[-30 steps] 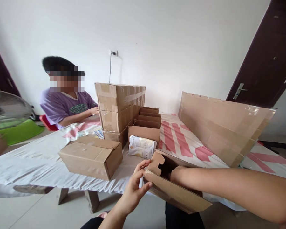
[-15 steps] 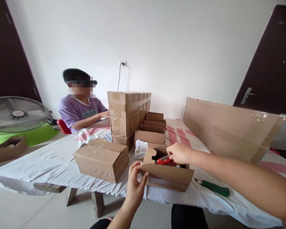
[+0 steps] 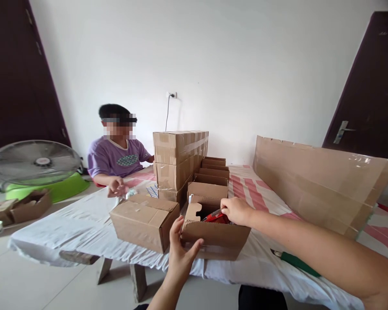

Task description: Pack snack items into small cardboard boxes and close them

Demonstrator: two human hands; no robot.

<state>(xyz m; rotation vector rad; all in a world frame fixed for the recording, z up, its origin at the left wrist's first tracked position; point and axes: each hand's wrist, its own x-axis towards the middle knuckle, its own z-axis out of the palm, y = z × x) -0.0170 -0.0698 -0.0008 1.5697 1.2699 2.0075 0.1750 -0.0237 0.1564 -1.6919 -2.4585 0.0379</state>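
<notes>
An open cardboard box (image 3: pixel 213 236) stands at the near edge of the table. My left hand (image 3: pixel 179 249) grips its front left corner, thumb against the front wall. My right hand (image 3: pixel 236 211) reaches over the box's open top with its fingers closed on a red packet (image 3: pixel 215 216) that lies inside. Beside it to the left lies a closed cardboard box (image 3: pixel 145 221).
A stack of taped boxes (image 3: pixel 179 163) and a row of open boxes (image 3: pixel 210 174) stand mid-table. A long flat carton (image 3: pixel 320 181) leans at right. A green-handled tool (image 3: pixel 297 261) lies on the white cloth (image 3: pixel 67 224). A person in a purple shirt (image 3: pixel 118 157) sits at the far left; fan (image 3: pixel 34 161) beyond.
The open box was lifted from my lap onto the table edge. My right hand came out of the box's inside and now pinches the red packet at its top. The seated person's hand moved forward.
</notes>
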